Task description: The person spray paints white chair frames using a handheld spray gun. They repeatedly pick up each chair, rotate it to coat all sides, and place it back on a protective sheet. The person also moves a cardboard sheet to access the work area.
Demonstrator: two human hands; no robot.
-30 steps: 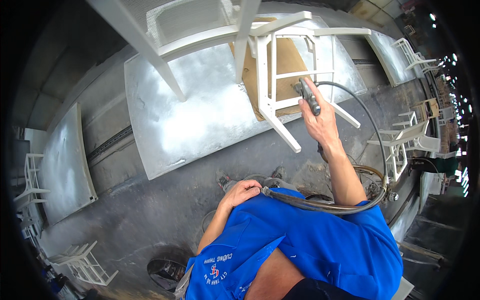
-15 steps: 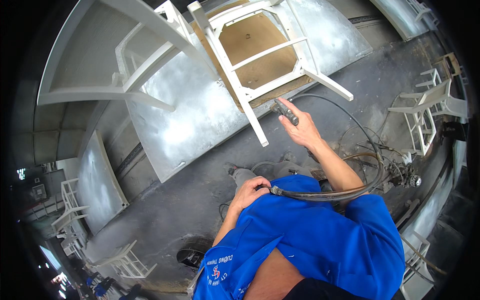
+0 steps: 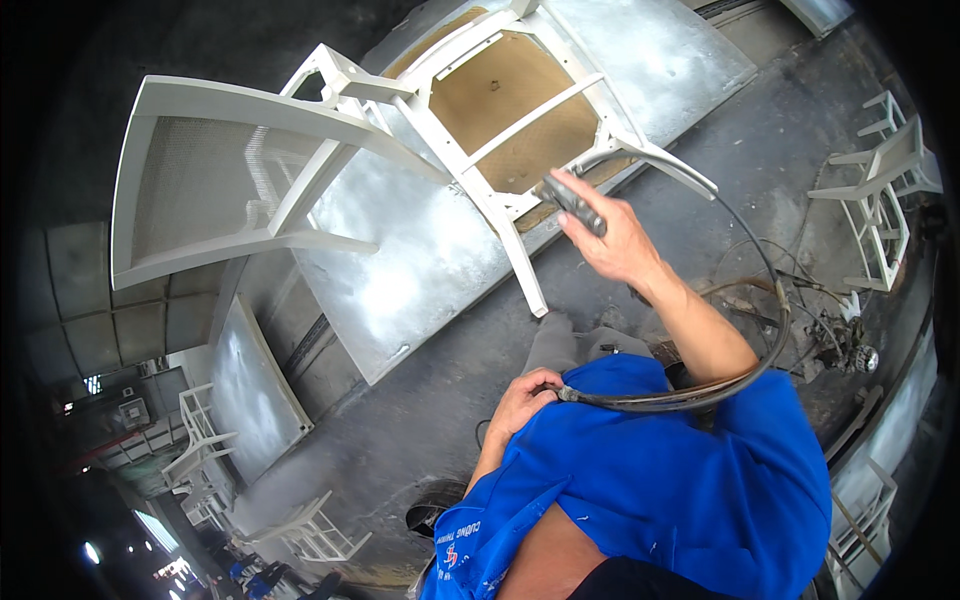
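In my right hand [image 3: 618, 243] is a spray gun [image 3: 574, 203], its nozzle end toward the white chair frame. A dark hose [image 3: 765, 250] runs from the gun, loops round past my right forearm and comes back across my waist. My left hand [image 3: 524, 400] is closed round the hose's gathered end near my stomach. Ahead lies a white wooden chair [image 3: 520, 130] on its side, with legs pointing toward me and its mesh back [image 3: 190, 185] at the left. Through its frame shows a brown board [image 3: 500, 90]. The gun does not appear to touch the chair.
A paint-dusted metal table [image 3: 400, 310] carries the chair. White chairs stand on the dark floor at the right [image 3: 870, 200] and lower left [image 3: 310, 530]. Pump-like equipment with tangled hoses [image 3: 850, 345] sits at the right. Another metal panel [image 3: 255, 390] leans at the left.
The view has shifted, so chair and table sit lower and further right. My right hand with the spray gun has come closer to the chair's near leg. My left hand still grips the hose.
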